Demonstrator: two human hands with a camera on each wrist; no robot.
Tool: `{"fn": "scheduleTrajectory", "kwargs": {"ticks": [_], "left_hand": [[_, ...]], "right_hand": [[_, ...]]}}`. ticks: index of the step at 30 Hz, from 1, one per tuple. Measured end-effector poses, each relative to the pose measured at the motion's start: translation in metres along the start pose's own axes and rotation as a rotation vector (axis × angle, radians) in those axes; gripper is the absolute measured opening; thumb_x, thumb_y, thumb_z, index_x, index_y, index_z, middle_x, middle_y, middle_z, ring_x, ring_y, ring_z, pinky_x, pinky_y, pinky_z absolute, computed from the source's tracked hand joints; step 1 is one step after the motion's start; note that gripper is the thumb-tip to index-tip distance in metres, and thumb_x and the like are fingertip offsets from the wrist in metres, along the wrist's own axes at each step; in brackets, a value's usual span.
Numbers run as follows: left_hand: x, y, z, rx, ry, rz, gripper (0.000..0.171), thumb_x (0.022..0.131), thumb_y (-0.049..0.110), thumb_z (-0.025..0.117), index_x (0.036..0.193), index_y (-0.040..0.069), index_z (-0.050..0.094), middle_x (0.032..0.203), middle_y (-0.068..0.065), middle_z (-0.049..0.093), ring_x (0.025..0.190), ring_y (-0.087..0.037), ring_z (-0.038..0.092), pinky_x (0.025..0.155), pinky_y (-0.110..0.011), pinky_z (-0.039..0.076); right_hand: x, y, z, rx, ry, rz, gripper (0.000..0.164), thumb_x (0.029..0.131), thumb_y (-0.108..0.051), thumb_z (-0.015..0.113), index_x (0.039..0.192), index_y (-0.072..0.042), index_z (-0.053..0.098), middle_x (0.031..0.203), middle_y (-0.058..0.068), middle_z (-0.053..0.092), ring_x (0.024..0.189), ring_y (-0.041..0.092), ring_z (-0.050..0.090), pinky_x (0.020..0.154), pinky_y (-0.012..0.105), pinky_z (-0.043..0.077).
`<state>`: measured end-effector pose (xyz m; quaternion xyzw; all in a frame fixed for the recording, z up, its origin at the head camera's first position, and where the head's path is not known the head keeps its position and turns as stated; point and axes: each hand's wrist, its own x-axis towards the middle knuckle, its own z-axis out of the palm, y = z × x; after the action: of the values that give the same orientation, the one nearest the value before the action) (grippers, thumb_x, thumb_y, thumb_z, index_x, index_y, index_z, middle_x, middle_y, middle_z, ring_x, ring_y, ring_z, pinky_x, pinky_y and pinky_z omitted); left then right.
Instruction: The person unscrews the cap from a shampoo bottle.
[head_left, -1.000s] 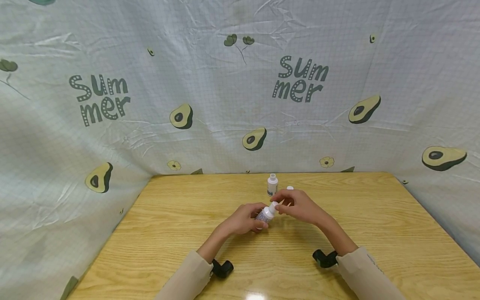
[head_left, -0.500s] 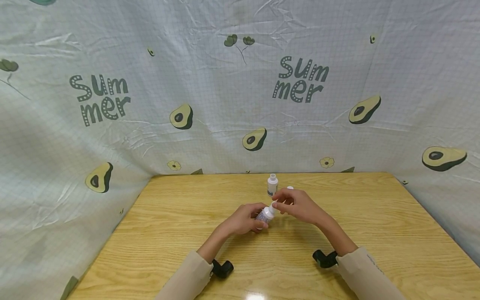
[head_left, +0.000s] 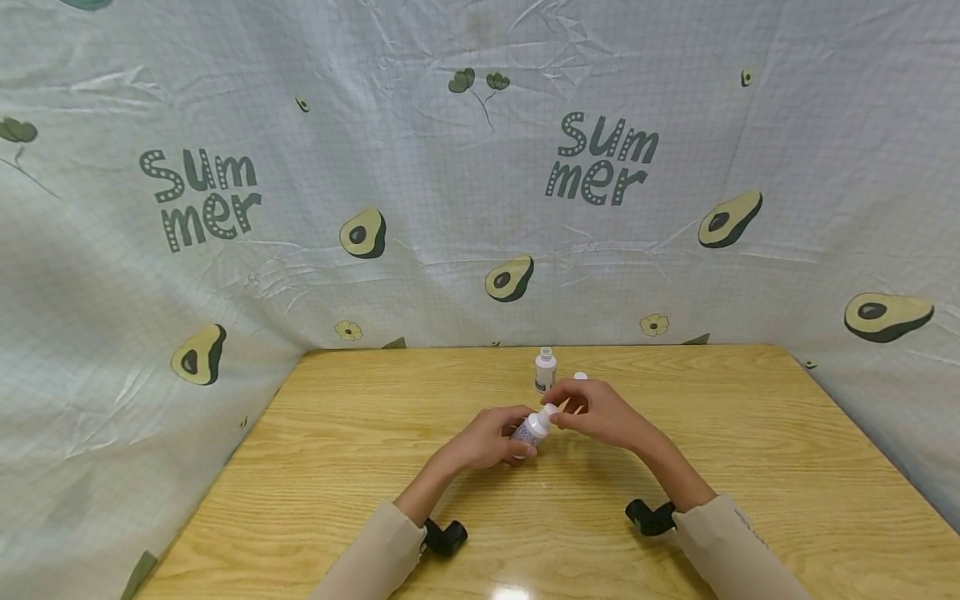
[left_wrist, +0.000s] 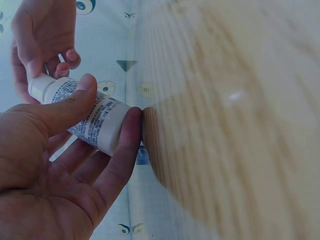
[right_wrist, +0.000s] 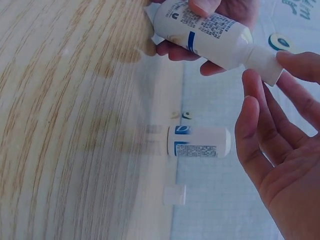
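Note:
My left hand (head_left: 491, 437) grips a white plastic bottle (head_left: 531, 430) with small print on its label, thumb on one side and fingers round the other. The bottle is tilted, its neck up and to the right; its base is close to the table in the left wrist view. At the neck sits a white screw cap (right_wrist: 262, 64), which my right hand (head_left: 596, 410) pinches between thumb and fingertips. Behind the hands a second white bottle (head_left: 545, 372) stands upright without a cap. A loose white cap (head_left: 581, 376) lies to its right, partly hidden by my right hand in the head view.
All this is on a wooden table (head_left: 337, 467) with a glossy top. A pale cloth (head_left: 420, 167) printed with avocados and lettering hangs at the back and sides. Black wrist mounts (head_left: 446, 538) show on both forearms.
My right fingers shift slightly over the cap: half a second ago they covered more of it, and now they are back about where they were. Left hand and bottle keep still.

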<state>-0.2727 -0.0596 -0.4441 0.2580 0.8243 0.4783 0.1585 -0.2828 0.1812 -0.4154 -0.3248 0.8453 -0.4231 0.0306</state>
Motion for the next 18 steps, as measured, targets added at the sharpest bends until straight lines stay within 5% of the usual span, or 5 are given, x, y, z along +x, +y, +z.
{"fn": "scheduleTrajectory", "kwargs": {"ticks": [5, 18], "left_hand": [[-0.0006, 0.0006, -0.0003, 0.004, -0.001, 0.0, 0.037, 0.096, 0.007, 0.072, 0.132, 0.01, 0.064, 0.123, -0.015, 0.068, 0.106, -0.025, 0.072, 0.074, -0.037, 0.065], [0.0008, 0.0002, -0.0002, 0.016, -0.001, -0.004, 0.038, 0.096, 0.008, 0.072, 0.133, 0.01, 0.064, 0.123, -0.016, 0.068, 0.106, -0.026, 0.071, 0.074, -0.036, 0.065]], "right_hand": [[0.0006, 0.0018, -0.0002, 0.026, -0.009, -0.02, 0.024, 0.095, -0.01, 0.071, 0.118, -0.005, 0.071, 0.11, 0.012, 0.071, 0.082, 0.014, 0.067, 0.068, 0.025, 0.056], [0.0024, 0.0004, 0.0017, -0.049, 0.044, 0.081, 0.024, 0.1, -0.031, 0.069, 0.113, -0.012, 0.072, 0.098, 0.002, 0.071, 0.082, 0.016, 0.064, 0.072, 0.027, 0.054]]}}
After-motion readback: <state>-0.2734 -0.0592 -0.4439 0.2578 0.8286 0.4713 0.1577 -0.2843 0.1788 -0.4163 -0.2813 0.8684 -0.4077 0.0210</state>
